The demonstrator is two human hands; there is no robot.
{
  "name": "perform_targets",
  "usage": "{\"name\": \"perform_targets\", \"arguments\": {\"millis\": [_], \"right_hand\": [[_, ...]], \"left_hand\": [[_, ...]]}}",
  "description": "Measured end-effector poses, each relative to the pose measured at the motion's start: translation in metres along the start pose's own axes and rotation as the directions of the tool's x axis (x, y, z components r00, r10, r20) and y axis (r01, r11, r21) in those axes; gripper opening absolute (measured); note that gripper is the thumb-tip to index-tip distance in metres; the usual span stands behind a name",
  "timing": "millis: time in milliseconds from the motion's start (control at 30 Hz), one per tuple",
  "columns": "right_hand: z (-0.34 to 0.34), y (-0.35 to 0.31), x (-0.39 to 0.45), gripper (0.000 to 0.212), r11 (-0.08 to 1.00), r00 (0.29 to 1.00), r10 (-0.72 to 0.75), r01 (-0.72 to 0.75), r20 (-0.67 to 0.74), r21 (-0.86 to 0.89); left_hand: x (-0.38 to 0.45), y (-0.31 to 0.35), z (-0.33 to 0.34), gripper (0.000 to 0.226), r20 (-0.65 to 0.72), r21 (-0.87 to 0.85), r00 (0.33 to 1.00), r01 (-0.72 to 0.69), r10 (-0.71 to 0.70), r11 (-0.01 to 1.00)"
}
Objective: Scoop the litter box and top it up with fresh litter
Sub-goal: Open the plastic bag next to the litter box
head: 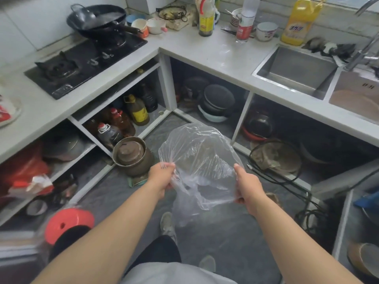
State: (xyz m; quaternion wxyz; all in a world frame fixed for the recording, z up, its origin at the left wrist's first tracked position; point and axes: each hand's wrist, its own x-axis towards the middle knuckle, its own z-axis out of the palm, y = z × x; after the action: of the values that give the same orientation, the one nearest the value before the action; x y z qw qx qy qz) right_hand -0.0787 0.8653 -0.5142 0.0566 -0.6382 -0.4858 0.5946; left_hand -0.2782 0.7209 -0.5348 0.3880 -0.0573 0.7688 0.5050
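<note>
Both arms reach out over the grey kitchen floor (127,193), and between them hangs a clear plastic bag (200,160). The left hand (161,177) pinches one side of the bag's mouth, fingers curled tight on the bunched film. The right hand (247,188) grips the opposite side, thumb on top and fingers wrapped under the edge. The two hands are well apart, so the mouth is stretched wide and the bag balloons upward and away from the person, its lower part drooping toward the floor between the feet.

Just beside the left hand, on the floor, stands a brown clay pot (132,155) with its lid on. Behind it, open shelves under the white counter (207,56) hold oil bottles (123,119) and stacked pans (217,101). A black wok (97,18) sits on the stove (82,62) at the far left; a steel sink (295,71) is at the right, with a yellow jug (297,22) behind it. A red stool (68,224) stands near the left elbow. No litter box or litter shows anywhere here.
</note>
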Motion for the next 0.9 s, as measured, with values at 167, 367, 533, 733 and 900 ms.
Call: {"name": "perform_targets", "arguments": {"millis": [167, 367, 533, 733, 900], "right_hand": [[0.03, -0.018, 0.016, 0.056, 0.999, 1.0, -0.007, 0.008, 0.027, -0.038], [0.07, -0.051, 0.041, 0.06, 0.998, 0.997, 0.019, -0.015, 0.072, -0.056], [0.101, -0.079, 0.067, 0.056, 0.993, 0.997, -0.036, 0.044, 0.074, -0.106], [0.133, -0.085, 0.11, 0.058, 0.968, 0.996, -0.057, 0.071, 0.062, -0.241], [0.161, -0.063, 0.168, 0.055, 0.93, 0.982, -0.049, 0.111, 0.181, -0.35]], "left_hand": [[0.029, 0.007, -0.012, 0.008, 0.011, -0.016, 0.999, 0.033, -0.033, 0.999], [0.068, 0.01, -0.014, 0.021, 0.084, -0.031, 0.99, 0.113, -0.11, 0.993], [0.102, 0.001, -0.017, 0.027, -0.018, -0.099, 0.983, 0.178, -0.18, 0.979], [0.156, 0.006, -0.026, 0.075, -0.167, 0.076, 0.986, -0.004, 0.017, 0.997], [0.196, 0.008, -0.009, 0.108, 0.128, 0.434, 0.889, -0.449, 0.439, 0.781]]}}
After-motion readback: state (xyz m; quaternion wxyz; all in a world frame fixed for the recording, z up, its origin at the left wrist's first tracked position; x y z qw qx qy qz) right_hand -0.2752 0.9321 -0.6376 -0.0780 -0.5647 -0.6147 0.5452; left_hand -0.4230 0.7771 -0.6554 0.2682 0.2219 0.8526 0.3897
